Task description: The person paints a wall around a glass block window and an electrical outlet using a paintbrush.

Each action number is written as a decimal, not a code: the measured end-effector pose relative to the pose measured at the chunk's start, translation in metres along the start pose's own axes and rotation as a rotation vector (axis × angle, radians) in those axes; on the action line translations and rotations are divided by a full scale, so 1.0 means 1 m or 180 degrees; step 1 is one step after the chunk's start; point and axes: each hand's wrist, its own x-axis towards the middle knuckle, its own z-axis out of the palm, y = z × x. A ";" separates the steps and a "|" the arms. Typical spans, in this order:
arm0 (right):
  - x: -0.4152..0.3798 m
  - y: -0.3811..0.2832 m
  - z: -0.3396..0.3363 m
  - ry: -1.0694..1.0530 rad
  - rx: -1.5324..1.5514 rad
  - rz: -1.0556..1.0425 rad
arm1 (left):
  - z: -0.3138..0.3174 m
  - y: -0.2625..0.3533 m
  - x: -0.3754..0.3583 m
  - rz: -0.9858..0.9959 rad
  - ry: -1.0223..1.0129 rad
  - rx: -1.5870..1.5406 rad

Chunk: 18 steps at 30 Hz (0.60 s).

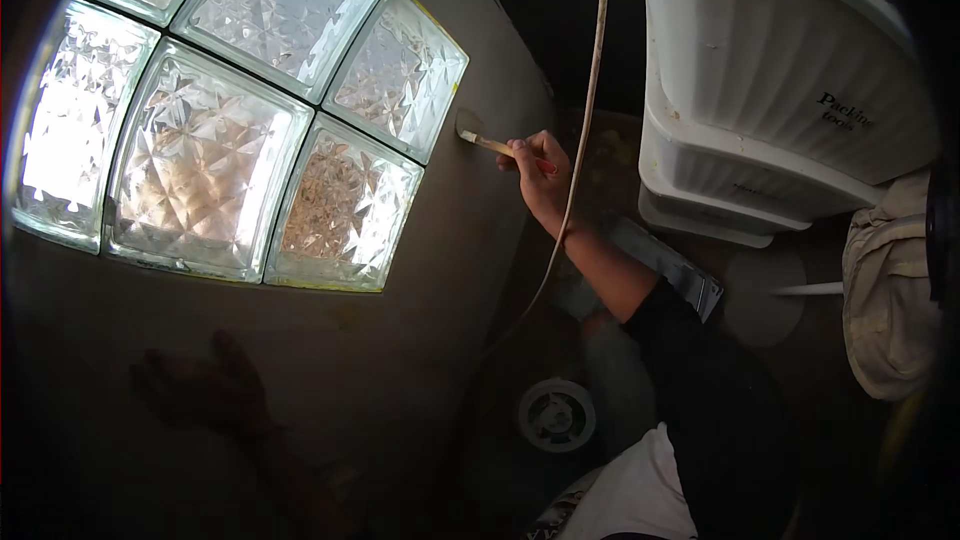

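My right hand (540, 175) is closed around a small paintbrush (488, 143) with a wooden handle and a red end. Its pale bristles meet the grey wall (420, 340) just beside a panel of patterned glass blocks (205, 155), where a small darker patch shows. In deep shadow below the panel, my left hand (205, 380) has its fingers spread and holds nothing. It is close over the wall.
A thin cable (596, 50) hangs down past my right wrist. Stacked white plastic tubs (760, 70) stand at the upper right, with a beige cloth (885, 290) below them. A round white slotted piece (556, 416) lies low in the middle.
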 end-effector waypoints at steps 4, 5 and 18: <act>-0.074 -0.022 0.000 -0.0796 0.0198 0.0337 | -0.001 0.000 -0.001 -0.0078 -0.0066 0.0002; -0.081 -0.025 -0.002 -0.1193 0.0301 0.0395 | -0.001 0.000 -0.001 -0.0085 -0.0065 -0.0008; 0.031 -0.001 -0.014 0.0680 0.0424 0.0190 | -0.002 0.000 -0.001 -0.0044 -0.0017 -0.0031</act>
